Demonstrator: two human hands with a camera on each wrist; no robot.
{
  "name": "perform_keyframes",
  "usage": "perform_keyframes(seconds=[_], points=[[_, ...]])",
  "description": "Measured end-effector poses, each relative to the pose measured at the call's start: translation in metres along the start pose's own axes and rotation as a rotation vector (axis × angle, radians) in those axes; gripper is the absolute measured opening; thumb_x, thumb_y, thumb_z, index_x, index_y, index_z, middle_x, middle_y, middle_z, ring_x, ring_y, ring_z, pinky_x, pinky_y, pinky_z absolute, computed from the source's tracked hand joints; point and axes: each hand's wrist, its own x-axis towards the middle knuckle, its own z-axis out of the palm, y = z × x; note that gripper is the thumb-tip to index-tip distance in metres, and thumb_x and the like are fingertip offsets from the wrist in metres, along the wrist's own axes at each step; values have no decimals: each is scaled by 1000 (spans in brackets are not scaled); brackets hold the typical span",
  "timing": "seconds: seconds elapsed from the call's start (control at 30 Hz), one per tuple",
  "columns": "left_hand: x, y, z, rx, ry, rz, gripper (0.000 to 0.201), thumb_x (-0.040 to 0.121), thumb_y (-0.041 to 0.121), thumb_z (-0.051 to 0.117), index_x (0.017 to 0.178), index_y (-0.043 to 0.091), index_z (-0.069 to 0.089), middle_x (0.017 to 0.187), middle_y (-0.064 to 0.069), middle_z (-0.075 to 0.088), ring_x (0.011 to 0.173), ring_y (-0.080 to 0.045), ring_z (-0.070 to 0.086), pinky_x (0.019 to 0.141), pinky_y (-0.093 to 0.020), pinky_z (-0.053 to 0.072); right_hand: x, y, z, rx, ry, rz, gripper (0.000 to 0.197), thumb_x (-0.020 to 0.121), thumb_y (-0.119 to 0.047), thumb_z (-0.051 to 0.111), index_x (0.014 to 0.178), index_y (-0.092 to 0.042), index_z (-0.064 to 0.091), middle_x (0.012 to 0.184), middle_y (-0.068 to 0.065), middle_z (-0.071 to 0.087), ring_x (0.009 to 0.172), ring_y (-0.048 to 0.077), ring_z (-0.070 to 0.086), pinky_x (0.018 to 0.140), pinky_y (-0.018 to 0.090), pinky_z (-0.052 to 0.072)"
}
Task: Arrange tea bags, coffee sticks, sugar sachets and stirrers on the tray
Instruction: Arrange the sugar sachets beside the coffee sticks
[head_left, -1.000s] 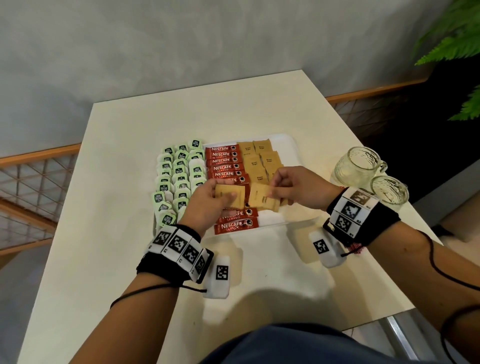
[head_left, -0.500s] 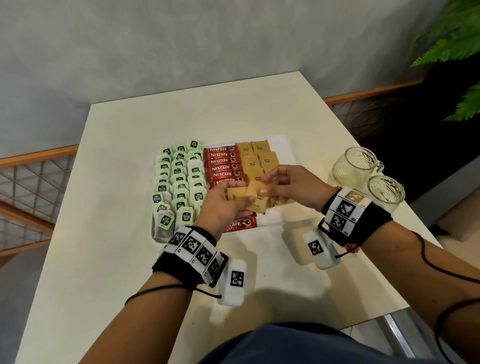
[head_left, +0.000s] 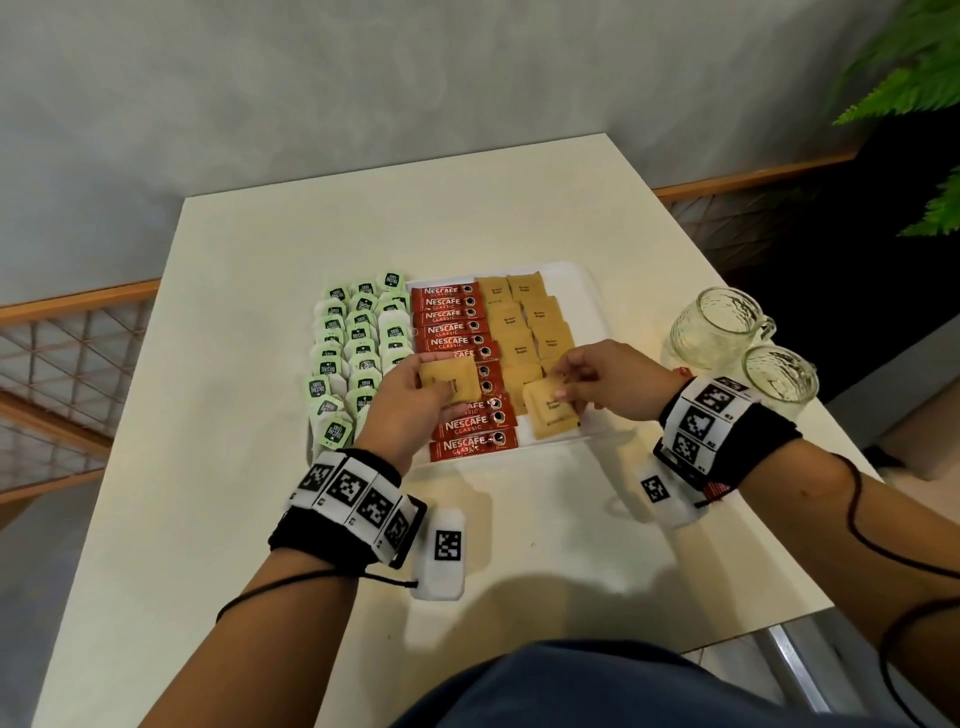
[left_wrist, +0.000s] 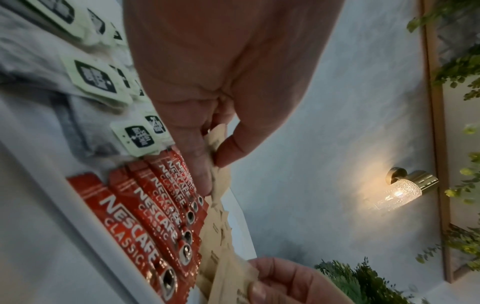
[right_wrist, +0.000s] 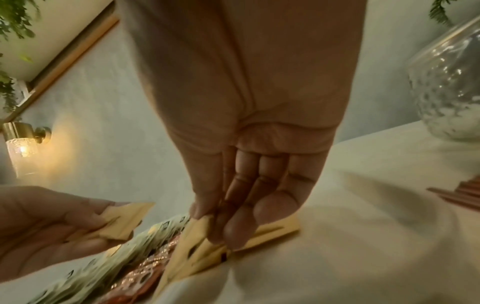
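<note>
A white tray (head_left: 587, 291) holds rows of green tea bags (head_left: 358, 338) on the left, red coffee sticks (head_left: 449, 327) in the middle and brown sugar sachets (head_left: 524, 322) on the right. My left hand (head_left: 415, 400) hovers over the coffee sticks and pinches a small stack of sugar sachets (head_left: 447, 379), seen edge-on in the left wrist view (left_wrist: 221, 185). My right hand (head_left: 587, 379) pinches the far edge of one sugar sachet (head_left: 550, 415) that lies at the near end of the sachet rows (right_wrist: 272, 230).
Two empty glass mugs (head_left: 719, 322) (head_left: 779, 376) stand on the table right of the tray, close to my right wrist. Thin brown sticks (right_wrist: 462, 195) lie on the table to the right of my right hand. A fern hangs at the far right.
My hands have moved apart. The right hand has drawn one sachet off the left hand's stack and lowered it onto the near right part of the tray.
</note>
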Motion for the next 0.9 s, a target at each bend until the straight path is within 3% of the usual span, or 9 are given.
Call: perform_keyframes(seconds=[0.07, 0.2, 0.33, 0.43, 0.5, 0.6, 0.67, 0.77, 0.9], points=[[-1, 0, -3, 6, 3, 2, 35, 92, -11, 50, 115, 14, 58, 115, -10, 59, 93, -21, 67, 66, -22, 60, -1, 0, 3, -53, 5, -21, 19, 85, -21, 73, 99, -24, 62, 74, -11, 66, 72, 3, 60, 71, 19, 42], [-1, -2, -4, 7, 5, 3, 40, 90, -13, 54, 121, 13, 56, 119, -13, 59, 100, -27, 67, 63, -20, 58, -2, -1, 10, -7, 28, -25, 24, 82, -21, 76, 100, -16, 60, 73, -4, 70, 71, 7, 62, 73, 18, 45], [-2, -4, -2, -9, 5, -12, 43, 88, -11, 60, 125, 10, 52, 115, -14, 64, 99, -27, 68, 63, -22, 59, 0, 1, 15, -16, 54, -19, 27, 80, -21, 78, 99, -14, 60, 71, -4, 70, 65, 6, 63, 62, 7, 41], [-3, -5, -2, -29, -8, -3, 47, 86, -11, 63, 127, 7, 51, 112, -14, 67, 96, -24, 69, 66, -25, 61, 1, 2, 17, -5, 67, -9, 28, 79, -20, 79, 99, -13, 60, 71, -3, 68, 66, 11, 63, 59, 5, 41], [-4, -5, -1, -27, -18, -3, 47, 85, -11, 63, 127, 7, 51, 111, -14, 68, 97, -25, 69, 69, -27, 61, 1, 2, 17, -35, 92, -5, 30, 76, -23, 81, 97, -15, 61, 75, 1, 69, 68, 13, 63, 59, 8, 42], [-4, -6, 0, -15, -39, -3, 49, 85, -11, 64, 128, 6, 50, 110, -15, 68, 98, -27, 69, 71, -29, 61, -2, -3, 13, -103, 192, -5, 26, 78, -29, 79, 94, -19, 62, 70, -12, 59, 63, 6, 54, 56, 11, 36], [-5, -5, 2, 29, -81, 1, 50, 83, -10, 67, 127, 6, 50, 108, -15, 68, 97, -28, 70, 72, -31, 62, -3, -11, 11, -45, 233, -38, 19, 82, -31, 74, 93, -19, 65, 66, -10, 54, 59, 5, 48, 58, 18, 36], [-5, -1, 11, 178, -149, 37, 50, 80, -8, 71, 123, 10, 54, 106, -17, 69, 94, -30, 71, 73, -36, 62, -5, -27, 12, 75, 189, -118, 18, 82, -36, 74, 92, -22, 71, 72, -8, 57, 57, -2, 47, 62, 20, 41], [-5, 5, 24, 210, -141, 109, 44, 82, -7, 70, 121, 11, 58, 105, -13, 69, 92, -25, 70, 70, -30, 61, -5, -34, 14, 73, 83, -92, 23, 78, -33, 79, 84, -13, 71, 70, -9, 62, 61, 1, 53, 68, 25, 46]])
